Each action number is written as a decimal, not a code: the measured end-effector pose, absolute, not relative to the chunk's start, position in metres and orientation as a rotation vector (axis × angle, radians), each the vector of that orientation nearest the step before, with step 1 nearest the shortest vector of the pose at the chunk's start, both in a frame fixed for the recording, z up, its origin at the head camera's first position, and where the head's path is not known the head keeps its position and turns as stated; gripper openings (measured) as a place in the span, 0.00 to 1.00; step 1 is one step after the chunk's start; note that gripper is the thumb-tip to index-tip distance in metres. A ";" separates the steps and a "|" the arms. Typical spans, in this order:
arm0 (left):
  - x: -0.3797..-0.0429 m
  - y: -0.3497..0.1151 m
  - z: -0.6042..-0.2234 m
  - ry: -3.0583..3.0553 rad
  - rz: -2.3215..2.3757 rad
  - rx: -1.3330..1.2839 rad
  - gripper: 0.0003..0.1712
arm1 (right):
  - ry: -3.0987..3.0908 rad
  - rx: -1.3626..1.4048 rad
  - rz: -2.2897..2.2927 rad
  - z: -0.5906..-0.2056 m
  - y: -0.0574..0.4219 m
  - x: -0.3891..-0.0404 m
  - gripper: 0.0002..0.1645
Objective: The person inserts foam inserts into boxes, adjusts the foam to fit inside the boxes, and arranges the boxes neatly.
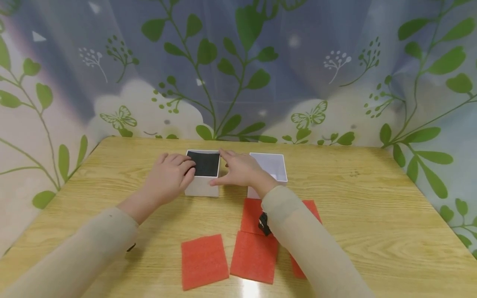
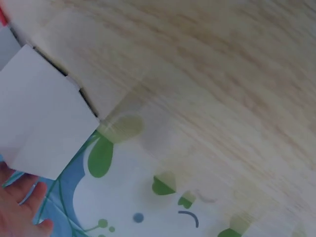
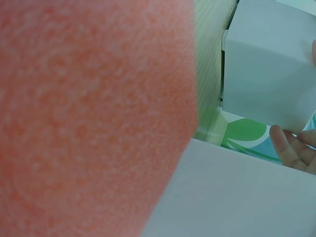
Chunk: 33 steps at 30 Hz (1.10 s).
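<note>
Toward the back of the table stands a white open-topped box with a black sheet spread across its opening. My left hand lies over its left rim, fingertips at the sheet's left edge. In the left wrist view the loosely spread fingers show at the box's rim. My right hand is along the right side, forefinger at the back corner and thumb at the front corner. Behind the right hand and wrist, a second white box, partly hidden, shows a pale inside.
Several red squares of felt-like cloth lie on the wooden table in front of the boxes, some under the right forearm. A black wrist device sits at the right sleeve. A leaf-patterned curtain hangs behind the table.
</note>
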State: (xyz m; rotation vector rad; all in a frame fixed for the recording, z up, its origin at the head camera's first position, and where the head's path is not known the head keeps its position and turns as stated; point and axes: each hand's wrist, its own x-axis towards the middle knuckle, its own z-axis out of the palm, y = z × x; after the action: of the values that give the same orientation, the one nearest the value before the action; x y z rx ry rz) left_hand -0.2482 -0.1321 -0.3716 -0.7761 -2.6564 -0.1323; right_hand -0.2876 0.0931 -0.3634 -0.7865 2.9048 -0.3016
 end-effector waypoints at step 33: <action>-0.266 -0.126 -0.365 -2.829 -0.093 -0.544 0.25 | 2.907 -0.778 -0.300 -0.361 0.094 -0.286 0.66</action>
State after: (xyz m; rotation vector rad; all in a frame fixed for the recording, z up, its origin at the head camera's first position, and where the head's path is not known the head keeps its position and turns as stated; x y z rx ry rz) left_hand -0.2656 -0.1259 -0.3655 -0.5437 -2.8294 -0.0925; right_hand -0.2858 0.0936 -0.3612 -0.7776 2.9075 -0.3001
